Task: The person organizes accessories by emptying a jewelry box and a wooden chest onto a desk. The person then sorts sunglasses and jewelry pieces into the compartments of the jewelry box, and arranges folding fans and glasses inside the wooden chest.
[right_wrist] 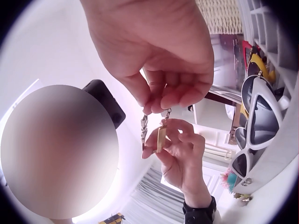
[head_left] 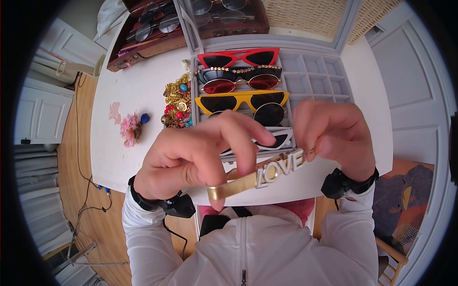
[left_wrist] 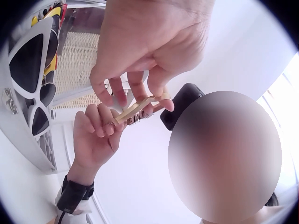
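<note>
Bracelet pinched at both ends, over the tray's near edge

Bracelet [head_left: 260,175] hangs between my hands, close to my chest, at 6 o'clock from the tray [head_left: 318,71] of sunglasses [head_left: 242,101]. My left hand [head_left: 191,157] has its fingers curled on the gold band end, thumb underneath. My right hand [head_left: 334,131] pinches the chain end just past the LOVE letters, fingertips drawn tight together. I judge it light and hard: a stiff metal band with raised letters, and a loose, floppy clasp end. Polished metal looks slippery, so I would grip the band by its flat faces, not the edges. The small chain links look like the weak point; no tugging there. Beads [head_left: 176,102] lie at 9 o'clock of the tray.
</note>
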The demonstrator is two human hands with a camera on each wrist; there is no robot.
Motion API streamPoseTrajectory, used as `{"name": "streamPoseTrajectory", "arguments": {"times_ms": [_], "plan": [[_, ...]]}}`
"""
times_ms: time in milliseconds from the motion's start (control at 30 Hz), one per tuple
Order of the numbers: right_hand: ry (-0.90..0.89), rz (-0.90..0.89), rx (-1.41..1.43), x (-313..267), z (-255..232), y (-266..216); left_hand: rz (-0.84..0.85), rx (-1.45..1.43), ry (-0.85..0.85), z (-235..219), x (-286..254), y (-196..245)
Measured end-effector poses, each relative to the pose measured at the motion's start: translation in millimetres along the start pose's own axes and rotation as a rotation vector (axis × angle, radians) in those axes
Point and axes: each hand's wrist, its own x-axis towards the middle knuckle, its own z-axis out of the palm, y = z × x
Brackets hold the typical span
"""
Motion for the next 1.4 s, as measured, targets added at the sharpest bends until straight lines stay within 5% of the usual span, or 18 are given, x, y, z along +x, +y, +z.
{"name": "streamPoseTrajectory", "arguments": {"times_ms": [167, 233, 367, 433, 567, 700, 867, 1133, 1400], "plan": [[-0.004, 0.016, -0.225, 2, 2, 3, -0.047, 0.064, 0.092, -4, 2, 5], [-0.025, -0.017, -0.315, 3, 7, 4, 0.162, 0.092, -0.123, -16, 2, -6], [-0.077, -0.175, -0.443, 4, 2, 5, 0.038, 0.071, -0.102, -20, 0, 6], [-0.008, -0.161, -0.39, 3, -2, 5, -0.116, 0.232, 0.021, -11, 3, 21], [0.057, -0.222, -0.345, 5, -6, 7, 0.026, 0.642, 0.107, -13, -1, 22], [0.037, -0.208, -0.403, 3, -5, 0, -0.058, 0.874, 0.209, -2, -9, 32], [0.167, 0.145, -0.408, -5, 10, -2, -0.253, 0.916, 0.343, 7, -34, 28], [0.198, 0.2, -0.698, -13, 16, 20, -0.305, 0.948, 0.549, 12, -54, -5], [0.214, 0.247, -0.981, -14, 22, 20, -0.289, 1.185, 0.565, 22, -53, -19]]}}
